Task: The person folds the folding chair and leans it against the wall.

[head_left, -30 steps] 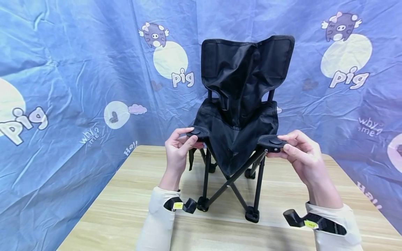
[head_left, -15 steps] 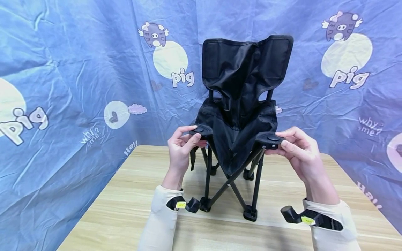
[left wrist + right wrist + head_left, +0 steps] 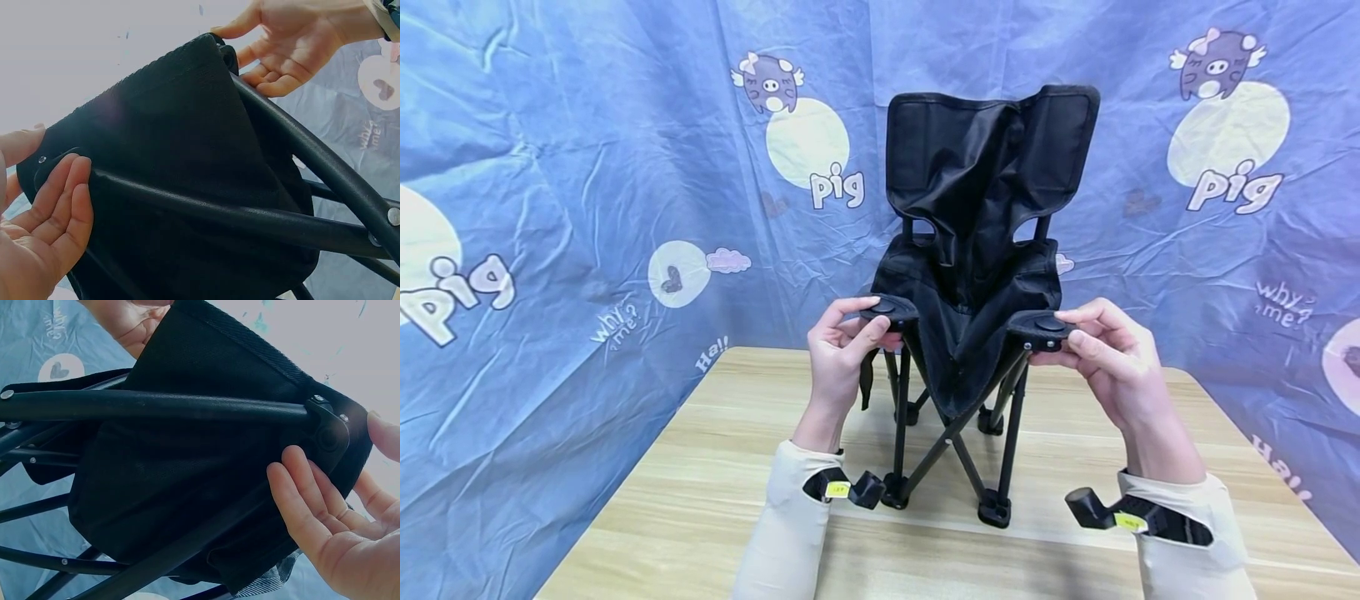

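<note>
Behind chair (image 3: 973, 250) — backdrop (image 3: 587, 167) lettering "pig", "why me?"

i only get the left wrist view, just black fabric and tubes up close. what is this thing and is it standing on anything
Observer: It is a small black folding chair, upright on a wooden table.
Operator: where is the other hand
Observer: The right hand pinches the chair's front right seat corner; the left hand pinches the front left seat corner.
Operator: whats behind it
Observer: A blue backdrop printed with pigs and the word pig.
</note>
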Demonstrator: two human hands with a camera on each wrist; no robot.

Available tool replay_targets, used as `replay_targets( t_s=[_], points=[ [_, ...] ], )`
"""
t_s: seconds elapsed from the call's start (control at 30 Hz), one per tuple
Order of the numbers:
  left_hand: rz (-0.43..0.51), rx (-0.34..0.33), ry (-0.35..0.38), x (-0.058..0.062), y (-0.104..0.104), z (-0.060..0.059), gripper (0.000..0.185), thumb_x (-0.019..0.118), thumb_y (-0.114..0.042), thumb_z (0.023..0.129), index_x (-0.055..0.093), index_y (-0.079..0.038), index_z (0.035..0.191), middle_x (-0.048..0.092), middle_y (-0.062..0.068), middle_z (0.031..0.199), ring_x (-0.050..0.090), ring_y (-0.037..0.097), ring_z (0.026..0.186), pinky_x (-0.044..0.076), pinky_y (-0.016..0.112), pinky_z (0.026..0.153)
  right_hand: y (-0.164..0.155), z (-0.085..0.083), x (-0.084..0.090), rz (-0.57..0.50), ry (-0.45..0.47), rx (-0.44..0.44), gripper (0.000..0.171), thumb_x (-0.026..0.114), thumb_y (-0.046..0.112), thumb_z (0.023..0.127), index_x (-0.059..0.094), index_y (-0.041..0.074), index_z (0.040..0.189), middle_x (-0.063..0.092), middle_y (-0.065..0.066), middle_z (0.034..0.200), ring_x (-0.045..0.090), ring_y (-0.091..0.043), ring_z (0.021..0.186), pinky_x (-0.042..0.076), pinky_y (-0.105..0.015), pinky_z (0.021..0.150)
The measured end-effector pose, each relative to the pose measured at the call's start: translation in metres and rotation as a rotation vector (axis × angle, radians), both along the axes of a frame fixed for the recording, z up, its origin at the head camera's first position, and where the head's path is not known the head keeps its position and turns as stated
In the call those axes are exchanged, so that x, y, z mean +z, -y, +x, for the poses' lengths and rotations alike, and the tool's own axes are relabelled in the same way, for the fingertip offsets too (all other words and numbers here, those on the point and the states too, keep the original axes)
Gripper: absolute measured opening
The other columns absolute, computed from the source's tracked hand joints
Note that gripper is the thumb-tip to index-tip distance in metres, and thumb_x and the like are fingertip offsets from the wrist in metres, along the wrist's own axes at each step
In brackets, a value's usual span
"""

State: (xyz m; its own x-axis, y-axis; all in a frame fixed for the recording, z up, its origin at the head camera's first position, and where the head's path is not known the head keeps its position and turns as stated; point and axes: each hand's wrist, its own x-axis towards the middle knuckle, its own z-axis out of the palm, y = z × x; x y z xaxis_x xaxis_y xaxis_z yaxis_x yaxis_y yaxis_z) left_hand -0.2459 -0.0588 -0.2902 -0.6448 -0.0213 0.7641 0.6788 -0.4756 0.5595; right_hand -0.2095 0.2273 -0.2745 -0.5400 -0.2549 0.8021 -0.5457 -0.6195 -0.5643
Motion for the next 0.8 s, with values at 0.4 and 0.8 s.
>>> replay_targets(
  t_s=[0.4,0.8],
  points=[
    [-0.013,-0.008,-0.009,0.003,-0.006,0.0,0.025,0.081,-0.029,0.085,0.07,-0.02,0.105,0.074,0.003,0.082,0.072,0.013,0.065,0.062,0.03,0.062,0.005,-0.001,0.004,0.004,0.004,-0.01,0.03,0.034,-0.022,0.093,0.056,-0.018,0.112,0.069,-0.026,0.102,0.071,-0.035,0.094,0.06,-0.046,0.082],
    [-0.022,-0.027,-0.008,0.01,-0.014,0.006,0.026,0.065,0.0,0.087,0.068,-0.017,0.106,0.074,0.003,0.079,0.072,0.014,0.065,0.062,0.03,0.064,0.012,-0.002,0.008,0.005,0.002,0.002,0.025,0.04,-0.02,0.095,0.058,-0.017,0.112,0.07,-0.025,0.1,0.071,-0.036,0.091,0.059,-0.047,0.081]
  ],
)
